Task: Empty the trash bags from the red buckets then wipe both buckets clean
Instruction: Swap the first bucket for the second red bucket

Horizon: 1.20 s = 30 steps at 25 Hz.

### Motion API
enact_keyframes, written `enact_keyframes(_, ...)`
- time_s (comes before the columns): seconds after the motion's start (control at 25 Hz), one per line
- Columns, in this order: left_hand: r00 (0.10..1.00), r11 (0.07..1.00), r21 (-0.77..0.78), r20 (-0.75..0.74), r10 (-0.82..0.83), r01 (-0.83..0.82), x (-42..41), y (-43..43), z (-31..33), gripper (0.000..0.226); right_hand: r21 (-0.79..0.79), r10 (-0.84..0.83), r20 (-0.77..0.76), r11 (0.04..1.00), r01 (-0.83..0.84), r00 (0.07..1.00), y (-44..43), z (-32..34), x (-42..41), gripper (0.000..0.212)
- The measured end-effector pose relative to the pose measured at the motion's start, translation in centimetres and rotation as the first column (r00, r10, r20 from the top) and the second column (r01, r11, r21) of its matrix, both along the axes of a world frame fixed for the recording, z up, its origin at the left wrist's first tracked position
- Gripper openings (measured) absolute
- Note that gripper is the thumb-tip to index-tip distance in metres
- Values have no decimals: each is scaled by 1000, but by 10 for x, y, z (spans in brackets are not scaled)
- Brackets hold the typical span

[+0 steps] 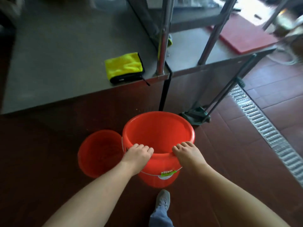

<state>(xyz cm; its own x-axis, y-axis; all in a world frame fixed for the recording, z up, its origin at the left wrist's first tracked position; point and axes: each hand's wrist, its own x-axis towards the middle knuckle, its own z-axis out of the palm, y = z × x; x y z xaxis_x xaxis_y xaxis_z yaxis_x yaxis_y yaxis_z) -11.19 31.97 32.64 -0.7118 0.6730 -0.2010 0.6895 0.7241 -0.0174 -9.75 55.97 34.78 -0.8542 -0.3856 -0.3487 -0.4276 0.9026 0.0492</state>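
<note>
Both hands grip the near rim of the large red bucket (158, 128). The left hand (138, 154) takes the rim on the left, its fingers (144, 147) curled over the edge and packed close together. The right hand (188, 152) takes the rim further right, its fingers (180, 146) hooked over in the same way. The fingertips of both hands dip inside the bucket and are hidden. A stretch of bare rim lies between the two sets of fingers.

Beyond the fingers the bucket's mouth opens upward, showing bare red plastic inside. Below the fingers, on the near outer wall, the wire handle (151, 174) hangs down with its green grip (170, 172) over a white label. Whether the bucket stands on the floor or is lifted off it, I cannot tell.

Just left of the left fingers, a second red bucket (100, 153) sits lower on the dark floor (41, 153), close against the first one.

Well beyond the fingers and to their left, a folded yellow cloth (123, 66) with a black edge lies near the front edge of the grey tabletop (57, 54). A metal post (162, 46) rises just right of the cloth. Far right of the right fingers, a metal drain grate (262, 130) runs along the tiled floor. Nearer than the fingers, a grey shoe (163, 200) stands on the floor.
</note>
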Motion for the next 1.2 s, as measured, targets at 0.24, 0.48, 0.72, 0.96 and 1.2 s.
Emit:
enact_keyframes(0.24,992,999,22,-123,40,-37,26,-49,146,33,19,1,-216,1000,3,976,-49,141,32,26)
enact_keyframes(0.48,947,993,33,-296,120,-115,42,-113,285,34,25,101,-437,995,-100,894,-109,279,31,26)
enact_keyframes(0.72,887,973,72,-400,231,-221,20,-186,381,30,29,153,-591,985,-168,792,-179,374,-5,27)
enact_keyframes(0.96,836,950,59,-460,299,-307,-31,-255,412,34,16,214,-627,965,-262,749,-249,396,-76,26)
enact_keyframes(1.2,804,915,80,-450,388,-396,-94,-315,396,31,21,292,-615,935,-355,732,-315,376,-169,24)
